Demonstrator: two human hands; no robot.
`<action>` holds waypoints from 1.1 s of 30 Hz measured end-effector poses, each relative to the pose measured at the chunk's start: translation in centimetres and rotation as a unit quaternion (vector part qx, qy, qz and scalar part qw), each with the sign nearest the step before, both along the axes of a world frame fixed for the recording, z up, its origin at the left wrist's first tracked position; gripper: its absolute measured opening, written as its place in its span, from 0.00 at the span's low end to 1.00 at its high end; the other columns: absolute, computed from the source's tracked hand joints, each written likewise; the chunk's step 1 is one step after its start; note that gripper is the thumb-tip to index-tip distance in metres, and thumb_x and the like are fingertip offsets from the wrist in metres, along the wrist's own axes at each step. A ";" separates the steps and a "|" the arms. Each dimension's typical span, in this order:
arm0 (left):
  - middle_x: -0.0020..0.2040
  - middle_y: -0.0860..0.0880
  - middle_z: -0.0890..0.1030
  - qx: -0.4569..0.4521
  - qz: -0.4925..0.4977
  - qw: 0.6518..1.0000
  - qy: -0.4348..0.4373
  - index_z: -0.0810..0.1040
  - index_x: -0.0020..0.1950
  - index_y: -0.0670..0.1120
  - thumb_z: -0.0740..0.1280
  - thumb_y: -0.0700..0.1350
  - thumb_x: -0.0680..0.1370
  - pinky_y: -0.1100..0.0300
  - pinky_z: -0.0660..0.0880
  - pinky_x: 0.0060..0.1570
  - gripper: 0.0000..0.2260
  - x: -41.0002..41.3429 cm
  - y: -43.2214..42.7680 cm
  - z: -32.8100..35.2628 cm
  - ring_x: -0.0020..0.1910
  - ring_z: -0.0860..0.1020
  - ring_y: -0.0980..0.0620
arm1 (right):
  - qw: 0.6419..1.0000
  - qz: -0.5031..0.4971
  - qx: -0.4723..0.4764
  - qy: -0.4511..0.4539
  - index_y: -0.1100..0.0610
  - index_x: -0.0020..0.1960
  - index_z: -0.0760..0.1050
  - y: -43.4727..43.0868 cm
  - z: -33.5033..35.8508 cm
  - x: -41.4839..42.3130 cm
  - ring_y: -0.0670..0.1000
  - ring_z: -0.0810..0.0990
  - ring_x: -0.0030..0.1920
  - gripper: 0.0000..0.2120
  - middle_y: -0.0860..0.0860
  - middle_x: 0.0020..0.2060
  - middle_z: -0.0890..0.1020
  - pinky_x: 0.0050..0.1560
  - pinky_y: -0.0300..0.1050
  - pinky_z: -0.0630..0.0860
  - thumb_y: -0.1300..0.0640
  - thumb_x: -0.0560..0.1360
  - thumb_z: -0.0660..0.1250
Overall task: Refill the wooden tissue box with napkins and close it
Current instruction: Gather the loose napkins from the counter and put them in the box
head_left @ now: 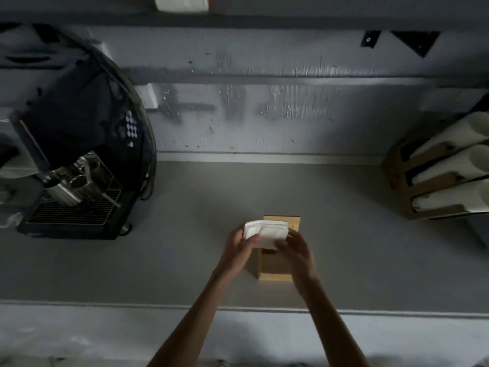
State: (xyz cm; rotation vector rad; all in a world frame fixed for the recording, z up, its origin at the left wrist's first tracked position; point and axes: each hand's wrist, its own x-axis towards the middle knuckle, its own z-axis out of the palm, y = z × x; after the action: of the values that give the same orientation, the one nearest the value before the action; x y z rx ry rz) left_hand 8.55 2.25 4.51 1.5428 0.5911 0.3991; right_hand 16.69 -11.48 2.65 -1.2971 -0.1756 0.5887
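Your left hand (242, 247) and right hand (293, 250) both grip a white stack of napkins (266, 231), held just above the open wooden tissue box (275, 268) on the grey counter (185, 260); its lid (293, 222) lies at the far side.

coffee machine (71, 144) left, box (275, 266) centre (napkins (266, 232) above), cup rack (439, 178) right

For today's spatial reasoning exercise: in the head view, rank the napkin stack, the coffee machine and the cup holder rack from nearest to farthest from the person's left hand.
1. Napkin stack: held in the left hand.
2. Coffee machine: far left on the counter.
3. Cup holder rack: far right, farthest.
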 end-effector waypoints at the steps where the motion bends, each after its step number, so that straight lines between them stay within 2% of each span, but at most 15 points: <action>1: 0.47 0.52 0.85 0.022 -0.025 0.999 -0.007 0.82 0.52 0.48 0.68 0.43 0.73 0.61 0.77 0.49 0.09 0.3 0.0 1.0 0.46 0.81 0.58 | 0.998 -0.001 -0.024 -0.055 0.57 0.53 0.78 -0.6 1.2 0.9 0.49 0.81 0.43 0.13 0.50 0.43 0.84 0.41 0.39 0.78 0.68 0.71 0.69; 5: 0.48 0.54 0.84 0.095 -0.092 0.990 -0.048 0.81 0.55 0.49 0.67 0.40 0.76 0.63 0.75 0.48 0.09 2.4 -2.7 3.5 0.47 0.81 0.57 | 0.964 -0.004 -0.123 -0.235 0.58 0.52 0.78 -4.1 5.4 3.8 0.40 0.81 0.41 0.10 0.50 0.43 0.84 0.43 0.32 0.76 0.68 0.73 0.68; 8: 0.46 0.56 0.83 0.125 -0.104 0.986 -0.040 0.80 0.55 0.50 0.66 0.42 0.77 0.63 0.75 0.46 0.08 4.7 -6.0 3.1 0.45 0.80 0.60 | 0.940 -0.040 -0.183 -0.285 0.57 0.51 0.78 -8.0 5.4 5.6 0.39 0.82 0.43 0.09 0.48 0.43 0.83 0.43 0.29 0.75 0.66 0.72 0.70; 11: 0.46 0.53 0.83 0.100 -0.122 0.987 -0.020 0.80 0.55 0.45 0.66 0.42 0.77 0.68 0.74 0.46 0.08 6.8 -9.7 0.6 0.45 0.80 0.60 | 0.925 -0.069 -0.242 -0.284 0.57 0.50 0.78 -11.9 2.7 6.4 0.36 0.81 0.41 0.09 0.48 0.40 0.83 0.40 0.27 0.73 0.65 0.71 0.70; 14: 0.48 0.49 0.84 0.090 -0.138 0.986 0.022 0.80 0.52 0.46 0.66 0.43 0.73 0.64 0.75 0.50 0.09 8.3 -12.8 -4.2 0.49 0.81 0.57 | 0.911 -0.081 -0.304 -0.266 0.53 0.47 0.78 -15.4 -1.4 6.7 0.35 0.79 0.39 0.09 0.45 0.37 0.82 0.38 0.26 0.71 0.64 0.71 0.70; 16: 0.49 0.49 0.83 0.077 -0.162 0.982 0.067 0.80 0.52 0.45 0.65 0.43 0.72 0.60 0.75 0.51 0.11 8.5 -14.6 -7.6 0.49 0.80 0.59 | 0.904 -0.068 -0.344 -0.245 0.51 0.46 0.78 -17.5 -4.4 6.4 0.38 0.78 0.38 0.09 0.43 0.36 0.81 0.38 0.24 0.69 0.64 0.71 0.69; 18: 0.49 0.49 0.83 0.083 -0.180 0.975 0.096 0.80 0.52 0.44 0.65 0.44 0.71 0.61 0.75 0.49 0.12 8.3 -16.2 -10.1 0.46 0.79 0.63 | 0.899 -0.057 -0.368 -0.230 0.50 0.46 0.77 -19.2 -7.0 6.1 0.40 0.78 0.38 0.10 0.42 0.35 0.81 0.38 0.28 0.70 0.64 0.71 0.69; 20: 0.48 0.49 0.83 0.076 -0.179 0.974 0.119 0.81 0.51 0.44 0.65 0.43 0.70 0.61 0.74 0.48 0.12 8.0 -17.6 -12.0 0.46 0.80 0.61 | 0.901 -0.050 -0.378 -0.209 0.48 0.45 0.76 -20.5 -9.2 5.9 0.40 0.79 0.37 0.10 0.39 0.33 0.81 0.38 0.34 0.72 0.63 0.71 0.69; 22: 0.50 0.49 0.83 0.059 -0.172 0.974 0.135 0.81 0.53 0.45 0.65 0.41 0.70 0.60 0.74 0.51 0.13 7.5 -18.8 -14.0 0.50 0.80 0.56 | 0.904 -0.030 -0.384 -0.184 0.46 0.47 0.75 -21.4 -11.3 5.6 0.40 0.79 0.38 0.11 0.37 0.36 0.81 0.40 0.38 0.74 0.61 0.71 0.68; 24: 0.55 0.50 0.81 0.069 -0.179 0.967 0.166 0.78 0.59 0.45 0.66 0.39 0.72 0.59 0.73 0.57 0.16 6.9 -19.7 -15.6 0.56 0.79 0.53 | 0.908 0.009 -0.385 -0.163 0.42 0.52 0.74 -22.0 -12.9 5.1 0.44 0.81 0.46 0.17 0.39 0.44 0.82 0.47 0.45 0.77 0.62 0.70 0.68; 27: 0.59 0.51 0.79 0.082 -0.164 0.960 0.211 0.75 0.64 0.46 0.64 0.40 0.77 0.59 0.72 0.61 0.15 6.4 -20.8 -16.2 0.59 0.76 0.54 | 0.911 0.024 -0.373 -0.176 0.37 0.57 0.71 -22.4 -14.0 4.8 0.44 0.80 0.55 0.26 0.41 0.55 0.80 0.55 0.45 0.78 0.65 0.71 0.67; 29: 0.57 0.51 0.80 0.121 -0.154 0.962 0.189 0.77 0.60 0.47 0.63 0.48 0.79 0.59 0.73 0.60 0.12 6.8 -21.1 -15.7 0.57 0.77 0.54 | 0.912 0.011 -0.366 -0.184 0.37 0.55 0.73 -22.2 -13.4 5.3 0.43 0.80 0.53 0.22 0.41 0.54 0.81 0.54 0.44 0.78 0.64 0.73 0.66; 30: 0.56 0.50 0.81 0.139 -0.148 0.962 0.181 0.78 0.59 0.47 0.61 0.52 0.79 0.59 0.74 0.59 0.14 7.2 -21.1 -15.4 0.56 0.78 0.53 | 0.910 0.002 -0.366 -0.192 0.39 0.54 0.75 -22.0 -13.1 5.9 0.42 0.80 0.52 0.19 0.41 0.52 0.81 0.53 0.44 0.78 0.63 0.74 0.66; 31: 0.55 0.50 0.81 0.149 -0.143 0.962 0.180 0.79 0.58 0.46 0.61 0.51 0.79 0.58 0.75 0.58 0.13 7.5 -21.1 -15.1 0.55 0.78 0.53 | 0.909 -0.004 -0.366 -0.198 0.40 0.53 0.76 -21.9 -12.8 6.3 0.42 0.80 0.51 0.17 0.41 0.51 0.82 0.52 0.43 0.78 0.62 0.74 0.66; 33: 0.55 0.50 0.80 0.149 -0.143 0.961 0.186 0.77 0.59 0.46 0.62 0.41 0.78 0.58 0.74 0.60 0.11 8.1 -21.0 -14.5 0.56 0.77 0.53 | 0.910 0.000 -0.360 -0.205 0.42 0.55 0.75 -21.9 -12.4 6.8 0.43 0.80 0.51 0.16 0.41 0.51 0.81 0.52 0.43 0.78 0.61 0.73 0.67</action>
State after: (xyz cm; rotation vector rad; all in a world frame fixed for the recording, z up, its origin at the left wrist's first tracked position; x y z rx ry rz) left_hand 16.64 -18.73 -10.01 1.9828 0.6035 -0.0315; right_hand 23.50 -33.34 -9.76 -2.1398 -0.3217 0.3772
